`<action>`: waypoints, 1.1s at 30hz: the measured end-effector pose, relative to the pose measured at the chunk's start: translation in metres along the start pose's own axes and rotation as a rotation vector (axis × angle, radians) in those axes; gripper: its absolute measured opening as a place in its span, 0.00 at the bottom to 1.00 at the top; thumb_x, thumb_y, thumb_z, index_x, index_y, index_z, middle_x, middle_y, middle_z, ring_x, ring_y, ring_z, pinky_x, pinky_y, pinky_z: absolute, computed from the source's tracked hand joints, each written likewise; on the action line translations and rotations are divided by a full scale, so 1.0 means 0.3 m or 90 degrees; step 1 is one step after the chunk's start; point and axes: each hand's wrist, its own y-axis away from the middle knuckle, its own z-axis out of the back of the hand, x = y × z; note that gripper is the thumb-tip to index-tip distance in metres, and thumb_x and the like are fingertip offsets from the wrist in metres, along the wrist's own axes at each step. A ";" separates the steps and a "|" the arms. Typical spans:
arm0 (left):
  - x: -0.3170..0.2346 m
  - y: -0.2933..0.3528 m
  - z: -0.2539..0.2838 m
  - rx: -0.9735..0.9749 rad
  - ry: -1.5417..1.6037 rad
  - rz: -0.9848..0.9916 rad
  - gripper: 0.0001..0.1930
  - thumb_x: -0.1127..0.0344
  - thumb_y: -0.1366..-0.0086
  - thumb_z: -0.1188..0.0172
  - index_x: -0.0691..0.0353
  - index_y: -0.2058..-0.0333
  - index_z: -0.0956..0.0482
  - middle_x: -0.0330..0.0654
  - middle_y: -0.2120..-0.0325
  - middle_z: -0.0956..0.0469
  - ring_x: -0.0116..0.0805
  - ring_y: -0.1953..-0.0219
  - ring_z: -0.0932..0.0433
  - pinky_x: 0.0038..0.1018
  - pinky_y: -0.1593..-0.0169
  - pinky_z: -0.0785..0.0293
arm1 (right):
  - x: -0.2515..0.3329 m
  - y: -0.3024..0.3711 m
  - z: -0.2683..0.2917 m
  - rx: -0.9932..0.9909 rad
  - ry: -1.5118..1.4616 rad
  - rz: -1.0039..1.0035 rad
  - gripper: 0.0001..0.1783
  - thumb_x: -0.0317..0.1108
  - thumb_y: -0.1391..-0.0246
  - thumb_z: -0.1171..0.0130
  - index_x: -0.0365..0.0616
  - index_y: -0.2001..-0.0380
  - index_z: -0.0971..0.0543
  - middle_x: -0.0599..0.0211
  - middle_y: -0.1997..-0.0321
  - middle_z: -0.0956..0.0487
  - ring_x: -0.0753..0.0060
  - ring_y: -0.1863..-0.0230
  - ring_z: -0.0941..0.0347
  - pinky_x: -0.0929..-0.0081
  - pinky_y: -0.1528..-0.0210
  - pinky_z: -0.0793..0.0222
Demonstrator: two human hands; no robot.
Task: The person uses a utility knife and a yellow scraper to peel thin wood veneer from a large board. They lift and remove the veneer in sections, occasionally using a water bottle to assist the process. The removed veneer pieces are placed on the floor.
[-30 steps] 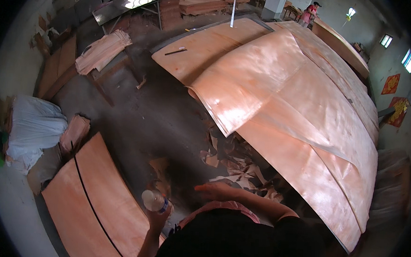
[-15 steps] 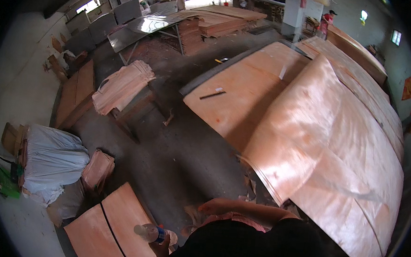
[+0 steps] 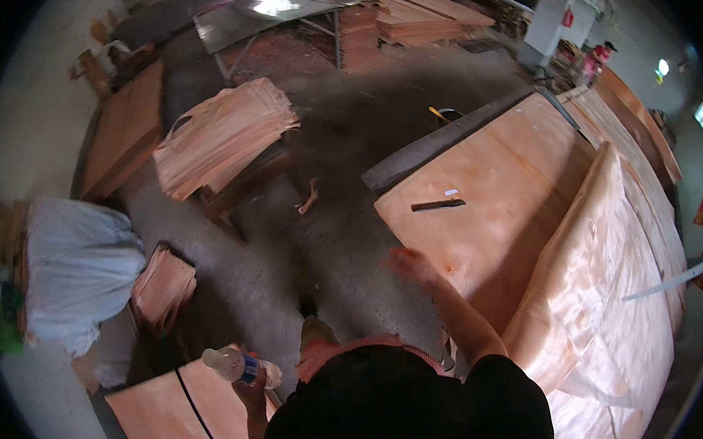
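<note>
My left hand [image 3: 252,392] is wrapped round a clear plastic bottle [image 3: 228,363] with a blue label, tilted sideways. Below the bottle lies a stack of wood sheets [image 3: 147,400] with a dark strap across it. My right arm reaches forward, and my right hand [image 3: 413,265], slightly blurred, is at the near left edge of a large wood panel [image 3: 491,180]. Its fingers look stretched out, with nothing seen in them. On that panel rest a dark, narrow tool [image 3: 439,205] and a small white piece [image 3: 450,192]. A thin veneer sheet [image 3: 586,258] is folded back over the panel's right part.
Veneer sheets [image 3: 220,135] lie on a low wooden stand ahead left. A pale cloth-covered pile [image 3: 79,263] stands by the left wall, with a small veneer bundle [image 3: 164,287] beside it. Farther off are a metal-topped table [image 3: 271,17], plywood stacks [image 3: 428,19] and another person [image 3: 594,61].
My right hand has swung forward and right, from near my body to the panel's edge. The view has shifted as I move. The bottle stays in my left hand.
</note>
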 end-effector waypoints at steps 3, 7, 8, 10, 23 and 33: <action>0.058 -0.364 0.001 0.017 -0.038 -0.043 0.23 0.74 0.56 0.40 0.70 0.58 0.34 0.47 0.61 0.30 0.36 0.61 0.30 0.28 0.55 0.34 | 0.046 -0.261 0.152 -0.439 0.112 -0.096 0.15 0.37 0.48 0.53 0.48 0.56 0.31 0.69 0.64 0.27 0.75 0.63 0.31 0.75 0.63 0.34; -0.027 -0.804 -0.090 0.108 -0.135 -0.049 0.24 0.71 0.55 0.39 0.67 0.57 0.34 0.46 0.60 0.31 0.36 0.59 0.31 0.29 0.53 0.35 | 0.009 -0.393 0.310 -0.735 0.182 -0.062 0.13 0.38 0.52 0.50 0.46 0.63 0.30 0.71 0.69 0.27 0.76 0.70 0.30 0.75 0.72 0.33; -0.046 -0.906 -0.132 0.118 -0.137 -0.080 0.24 0.71 0.55 0.38 0.66 0.57 0.34 0.45 0.60 0.31 0.36 0.59 0.30 0.29 0.53 0.35 | 0.021 -0.421 0.343 -0.783 0.169 -0.079 0.13 0.38 0.52 0.49 0.46 0.64 0.31 0.70 0.70 0.27 0.75 0.71 0.30 0.75 0.74 0.34; -0.070 -1.099 -0.223 0.130 -0.224 -0.114 0.25 0.70 0.56 0.38 0.66 0.57 0.34 0.45 0.61 0.30 0.36 0.60 0.30 0.29 0.55 0.34 | -0.002 -0.458 0.400 -0.865 0.135 -0.125 0.13 0.40 0.53 0.48 0.45 0.66 0.32 0.69 0.72 0.28 0.75 0.74 0.30 0.75 0.77 0.34; -0.115 -1.864 -1.024 0.477 -0.107 -0.122 0.26 0.77 0.57 0.40 0.66 0.56 0.37 0.45 0.60 0.30 0.34 0.59 0.32 0.28 0.53 0.36 | 0.103 -0.540 0.318 -1.209 0.412 -0.228 0.20 0.41 0.65 0.38 0.38 0.74 0.32 0.57 0.77 0.29 0.57 0.73 0.31 0.66 0.69 0.35; -0.191 -2.187 -1.673 0.666 -0.055 -0.123 0.25 0.78 0.55 0.42 0.64 0.55 0.38 0.43 0.63 0.30 0.31 0.62 0.31 0.26 0.56 0.34 | 0.063 -0.534 0.333 -1.240 0.354 -0.351 0.18 0.36 0.63 0.40 0.38 0.70 0.34 0.58 0.77 0.30 0.58 0.73 0.32 0.66 0.70 0.35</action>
